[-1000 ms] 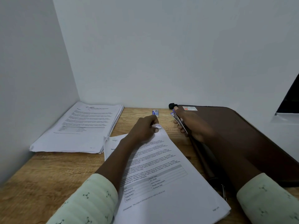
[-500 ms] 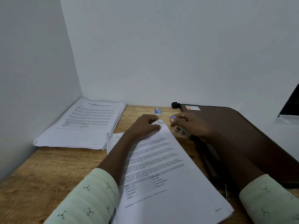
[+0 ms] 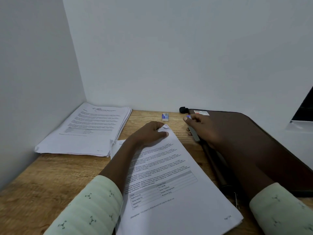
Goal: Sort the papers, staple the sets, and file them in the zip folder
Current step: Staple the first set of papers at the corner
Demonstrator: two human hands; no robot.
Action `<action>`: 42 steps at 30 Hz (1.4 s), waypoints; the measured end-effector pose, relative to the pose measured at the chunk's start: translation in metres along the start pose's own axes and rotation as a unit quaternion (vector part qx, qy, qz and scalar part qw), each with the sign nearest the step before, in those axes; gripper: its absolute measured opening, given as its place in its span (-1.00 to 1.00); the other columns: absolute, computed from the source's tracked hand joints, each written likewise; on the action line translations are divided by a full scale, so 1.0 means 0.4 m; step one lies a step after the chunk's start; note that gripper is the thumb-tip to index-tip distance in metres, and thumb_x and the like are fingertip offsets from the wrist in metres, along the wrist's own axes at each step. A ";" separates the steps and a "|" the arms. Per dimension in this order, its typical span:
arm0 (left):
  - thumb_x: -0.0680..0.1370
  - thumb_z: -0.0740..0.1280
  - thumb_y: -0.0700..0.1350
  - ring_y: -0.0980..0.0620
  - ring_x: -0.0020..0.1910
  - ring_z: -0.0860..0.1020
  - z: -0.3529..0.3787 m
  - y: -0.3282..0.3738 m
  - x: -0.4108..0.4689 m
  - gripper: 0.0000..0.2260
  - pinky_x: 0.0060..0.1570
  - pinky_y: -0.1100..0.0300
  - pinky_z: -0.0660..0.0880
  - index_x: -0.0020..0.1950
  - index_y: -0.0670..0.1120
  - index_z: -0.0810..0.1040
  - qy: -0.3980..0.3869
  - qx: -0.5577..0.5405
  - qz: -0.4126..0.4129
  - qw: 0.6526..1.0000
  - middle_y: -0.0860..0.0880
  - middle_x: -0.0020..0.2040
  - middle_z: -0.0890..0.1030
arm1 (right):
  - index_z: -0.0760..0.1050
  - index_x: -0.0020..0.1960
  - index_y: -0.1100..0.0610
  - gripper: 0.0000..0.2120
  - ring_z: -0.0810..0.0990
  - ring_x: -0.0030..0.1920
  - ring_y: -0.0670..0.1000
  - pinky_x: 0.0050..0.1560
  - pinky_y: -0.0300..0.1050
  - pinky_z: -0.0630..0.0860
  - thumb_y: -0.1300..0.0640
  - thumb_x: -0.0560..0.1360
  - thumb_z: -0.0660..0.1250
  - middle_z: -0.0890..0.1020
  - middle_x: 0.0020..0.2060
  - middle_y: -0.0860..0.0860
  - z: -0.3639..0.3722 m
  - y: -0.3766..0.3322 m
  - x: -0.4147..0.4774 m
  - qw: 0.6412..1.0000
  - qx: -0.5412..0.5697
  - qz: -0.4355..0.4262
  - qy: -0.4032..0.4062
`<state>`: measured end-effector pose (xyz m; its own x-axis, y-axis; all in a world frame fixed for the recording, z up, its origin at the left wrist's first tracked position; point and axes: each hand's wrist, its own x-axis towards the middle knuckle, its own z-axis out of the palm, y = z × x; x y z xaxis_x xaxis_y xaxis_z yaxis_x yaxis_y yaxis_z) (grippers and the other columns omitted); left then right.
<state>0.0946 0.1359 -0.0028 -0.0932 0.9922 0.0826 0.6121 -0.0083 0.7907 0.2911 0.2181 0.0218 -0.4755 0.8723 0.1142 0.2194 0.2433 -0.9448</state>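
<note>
- Paper set [image 3: 177, 200] nearest, lying flat.
- Left hand [image 3: 149, 134] pinches its far corner, fingers curled.
- Right hand [image 3: 208, 131] grips stapler [image 3: 194, 135] just beside that corner, at the edge of the zip folder [image 3: 271, 141].
- Stapling step. Next: seat the corner in the stapler's mouth, squeeze.

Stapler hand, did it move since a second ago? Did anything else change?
The right hand, gripping the stapler, went toward the corner of the papers, then drew back to the right. The left hand kept holding that corner. The far stack, small box and folder stayed put.
</note>
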 end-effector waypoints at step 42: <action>0.51 0.42 -0.30 -0.07 -0.18 0.60 -0.157 0.221 -0.114 -0.79 -0.16 0.13 0.54 0.08 -0.10 0.52 -0.005 -0.196 0.174 0.965 -0.11 -0.13 0.67 | 0.63 -0.28 0.10 -0.84 0.54 -0.33 0.02 -0.28 -0.17 0.50 0.17 0.41 0.30 0.60 -0.34 0.09 0.005 -0.147 -0.081 0.960 0.178 -0.143 -0.163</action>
<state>0.1038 0.0820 0.1014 0.0734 0.9217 0.3810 0.2613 -0.3864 0.8845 0.2919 0.1748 0.0732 -0.7265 0.5988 0.3371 -0.2365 0.2426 -0.9408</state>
